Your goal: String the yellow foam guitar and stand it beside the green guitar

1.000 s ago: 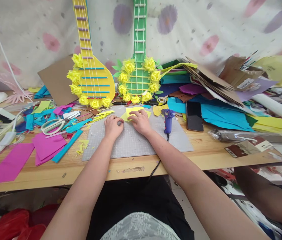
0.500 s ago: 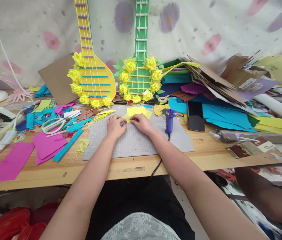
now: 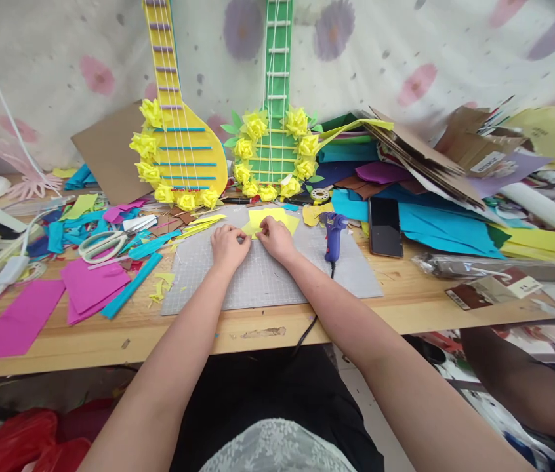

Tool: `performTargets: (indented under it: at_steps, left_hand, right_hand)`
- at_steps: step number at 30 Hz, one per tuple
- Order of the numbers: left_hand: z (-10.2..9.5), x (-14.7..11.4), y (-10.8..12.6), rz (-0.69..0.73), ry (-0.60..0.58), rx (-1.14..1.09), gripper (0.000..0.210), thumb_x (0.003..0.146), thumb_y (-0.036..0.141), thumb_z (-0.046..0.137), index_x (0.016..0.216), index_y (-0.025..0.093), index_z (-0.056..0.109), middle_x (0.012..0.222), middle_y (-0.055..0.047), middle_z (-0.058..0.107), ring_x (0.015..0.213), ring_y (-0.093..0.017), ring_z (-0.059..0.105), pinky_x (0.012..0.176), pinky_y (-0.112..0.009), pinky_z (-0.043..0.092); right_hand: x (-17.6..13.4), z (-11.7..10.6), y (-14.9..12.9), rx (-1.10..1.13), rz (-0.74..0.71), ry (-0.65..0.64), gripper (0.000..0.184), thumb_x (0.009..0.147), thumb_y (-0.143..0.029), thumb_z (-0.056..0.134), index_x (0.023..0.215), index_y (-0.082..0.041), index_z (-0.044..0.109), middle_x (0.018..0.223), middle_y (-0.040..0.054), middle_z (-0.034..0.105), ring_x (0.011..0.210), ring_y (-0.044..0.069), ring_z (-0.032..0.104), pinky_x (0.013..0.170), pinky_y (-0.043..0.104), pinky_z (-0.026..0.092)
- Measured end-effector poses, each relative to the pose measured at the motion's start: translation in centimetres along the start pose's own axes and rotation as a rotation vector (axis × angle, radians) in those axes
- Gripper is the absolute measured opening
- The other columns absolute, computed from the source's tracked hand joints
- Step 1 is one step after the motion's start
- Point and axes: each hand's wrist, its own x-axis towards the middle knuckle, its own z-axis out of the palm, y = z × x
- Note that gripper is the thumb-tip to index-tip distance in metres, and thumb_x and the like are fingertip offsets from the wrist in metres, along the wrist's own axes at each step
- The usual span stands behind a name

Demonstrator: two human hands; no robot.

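Yellow paper (image 3: 267,215) lies on the grey cutting mat (image 3: 258,285), partly covered by my fingers. My left hand (image 3: 229,246) is closed at the paper's near left edge, its fingertips pinching a yellow piece. Just to the right, my right hand (image 3: 276,238) pinches the same paper between thumb and fingers. The exact fold under the fingertips is too small to make out. A purple glue gun (image 3: 333,239) stands on the mat's right part, its black cord running off the table's front edge.
Behind the mat stand a yellow paper guitar (image 3: 191,147) and a green one (image 3: 272,154), both trimmed with yellow flowers. Scissors (image 3: 103,245), magenta sheets (image 3: 93,285) and blue scraps lie left. A phone (image 3: 385,227) and stacked coloured paper (image 3: 445,229) are right.
My right hand's fingers have lifted slightly and bunched at the paper's edge. My left hand has shifted a little to the right. The view has turned very slightly.
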Motion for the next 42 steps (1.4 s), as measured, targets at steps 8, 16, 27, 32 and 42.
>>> performTargets:
  at_steps: [8,16,27,32,42]
  left_hand:
    - [0.6,0.3,0.6,-0.076,-0.008,0.018,0.011,0.069,0.033,0.062,0.066,0.023,0.061,0.092,-0.006,0.059,0.099,-0.027,0.049,0.088,-0.042,0.036]
    - [0.7,0.3,0.6,-0.025,0.012,0.001,0.010,0.072,0.030,0.060,0.076,0.029,0.068,0.099,-0.007,0.053,0.103,-0.026,0.047,0.092,-0.043,0.033]
    - [0.8,0.4,0.9,-0.060,-0.001,-0.020,0.011,0.069,0.034,0.062,0.074,0.029,0.070,0.100,-0.006,0.055,0.105,-0.026,0.047,0.095,-0.043,0.032]
    - [0.6,0.5,0.7,-0.060,-0.010,-0.066,0.022,0.068,0.015,0.055,0.075,0.030,0.070,0.102,-0.004,0.059,0.105,-0.024,0.048,0.096,-0.042,0.031]
    - [-0.8,2.1,-0.6,0.107,-0.089,-0.042,0.025,0.072,0.017,0.052,0.087,0.026,0.069,0.094,-0.001,0.070,0.095,-0.019,0.058,0.098,-0.039,0.029]
  right_hand:
    - [-0.1,-0.1,-0.1,-0.075,-0.052,-0.002,0.008,0.078,-0.018,0.050,0.082,-0.019,0.056,0.080,0.0036,0.061,0.080,0.019,0.050,0.072,0.030,0.038]
    - [-0.4,0.0,-0.4,-0.185,-0.102,-0.010,0.017,0.083,-0.019,0.044,0.086,-0.018,0.061,0.088,0.0083,0.059,0.088,0.021,0.049,0.078,0.032,0.039]
    - [-0.6,-0.1,-0.3,-0.231,-0.125,-0.020,0.022,0.077,-0.012,0.045,0.092,-0.019,0.060,0.092,0.0095,0.057,0.090,0.023,0.047,0.079,0.035,0.039]
    - [-0.5,-0.1,-0.1,-0.194,-0.085,-0.043,0.029,0.074,-0.005,0.040,0.091,-0.018,0.060,0.092,0.0104,0.056,0.089,0.023,0.046,0.080,0.035,0.038]
    - [-0.7,-0.9,0.0,-0.073,-0.124,0.064,0.038,0.070,-0.004,0.037,0.100,-0.018,0.057,0.094,0.0086,0.055,0.091,0.022,0.046,0.081,0.034,0.039]
